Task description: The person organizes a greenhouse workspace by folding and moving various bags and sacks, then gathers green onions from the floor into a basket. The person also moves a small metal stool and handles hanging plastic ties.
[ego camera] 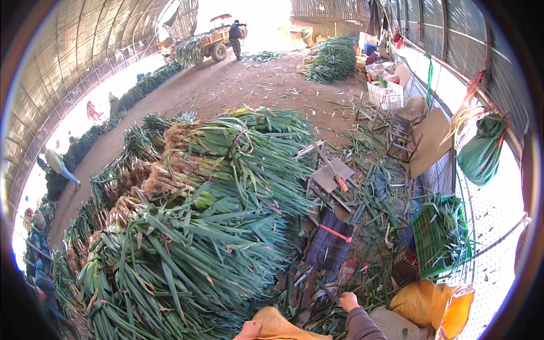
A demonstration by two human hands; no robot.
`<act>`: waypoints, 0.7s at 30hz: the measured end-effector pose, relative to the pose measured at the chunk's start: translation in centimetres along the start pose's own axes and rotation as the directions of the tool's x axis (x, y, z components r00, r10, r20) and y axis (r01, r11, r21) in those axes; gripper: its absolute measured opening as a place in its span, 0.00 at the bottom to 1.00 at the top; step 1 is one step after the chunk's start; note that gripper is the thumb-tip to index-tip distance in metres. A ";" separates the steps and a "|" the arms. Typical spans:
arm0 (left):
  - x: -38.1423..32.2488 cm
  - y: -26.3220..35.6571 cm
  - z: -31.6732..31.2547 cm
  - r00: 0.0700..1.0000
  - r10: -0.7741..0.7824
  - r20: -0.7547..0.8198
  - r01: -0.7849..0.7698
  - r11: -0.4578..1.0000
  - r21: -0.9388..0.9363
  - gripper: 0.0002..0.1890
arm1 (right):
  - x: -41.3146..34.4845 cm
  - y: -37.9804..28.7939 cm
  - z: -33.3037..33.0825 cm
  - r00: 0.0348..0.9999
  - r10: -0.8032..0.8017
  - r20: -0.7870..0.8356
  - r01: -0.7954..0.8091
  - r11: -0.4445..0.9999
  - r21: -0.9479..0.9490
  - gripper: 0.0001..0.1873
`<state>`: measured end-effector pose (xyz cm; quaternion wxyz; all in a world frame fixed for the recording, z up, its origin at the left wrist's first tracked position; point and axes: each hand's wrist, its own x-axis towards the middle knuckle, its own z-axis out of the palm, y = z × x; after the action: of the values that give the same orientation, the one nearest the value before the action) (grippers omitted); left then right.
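My left hand [250,329] is at the bottom edge, closed on an orange-yellow cloth [276,324] that lies at the front of my body. To its right my right hand [349,301], in a dark sleeve, hangs over leaf scraps on the ground; its fingers are curled, and whether they hold anything cannot be told. A large pile of bundled leafy green stalks with fibrous roots [212,229] rises left of both hands. Beyond my right hand stands a low seat covered in dark cloth with a red band [329,240].
A small stool [332,174], a dark wooden stool [399,138], a green crate of leaves [429,238] and a yellow bag [418,301] stand right. A green bag [482,148] hangs at the wall. Farther off are another pile [331,59], a person [236,38] and a loaded cart [214,44].
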<state>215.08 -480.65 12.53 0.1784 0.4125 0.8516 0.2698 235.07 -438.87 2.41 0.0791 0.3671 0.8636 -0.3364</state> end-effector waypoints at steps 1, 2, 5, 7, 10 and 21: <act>2.4 0.5 0.7 0.999 0.013 0.048 -0.008 0.995 -0.095 0.06 | 2.3 0.6 -0.9 0.970 -0.235 -0.064 0.205 0.930 -0.306 0.11; 4.2 1.7 0.7 0.985 -0.126 0.120 0.154 0.953 -0.259 0.07 | 5.0 -0.5 -1.5 0.981 -0.133 -0.140 0.118 0.986 -0.114 0.11; 12.0 7.8 -0.8 0.757 -0.452 0.472 0.652 0.474 -0.592 0.16 | 7.8 0.0 -3.7 0.995 0.098 -0.028 -0.080 0.925 0.371 0.12; 16.2 5.1 1.5 0.842 -0.389 0.375 0.538 0.668 -0.515 0.12 | 7.9 -5.9 -7.1 0.905 0.318 0.281 -0.424 0.677 0.601 0.18; 24.0 3.4 4.8 0.957 -0.172 0.235 0.221 0.954 -0.201 0.12 | 6.4 -3.7 -7.8 0.827 0.453 0.334 -0.562 0.636 0.529 0.16; 31.2 2.0 7.5 0.708 -0.374 0.598 0.276 0.927 0.253 0.34 | 24.6 7.7 1.7 0.757 0.626 0.189 -0.589 0.528 0.611 0.31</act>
<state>201.60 -452.36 5.30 0.4704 0.3340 0.8166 0.0158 222.48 -421.79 -12.41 0.0384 0.6570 0.5150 -0.5492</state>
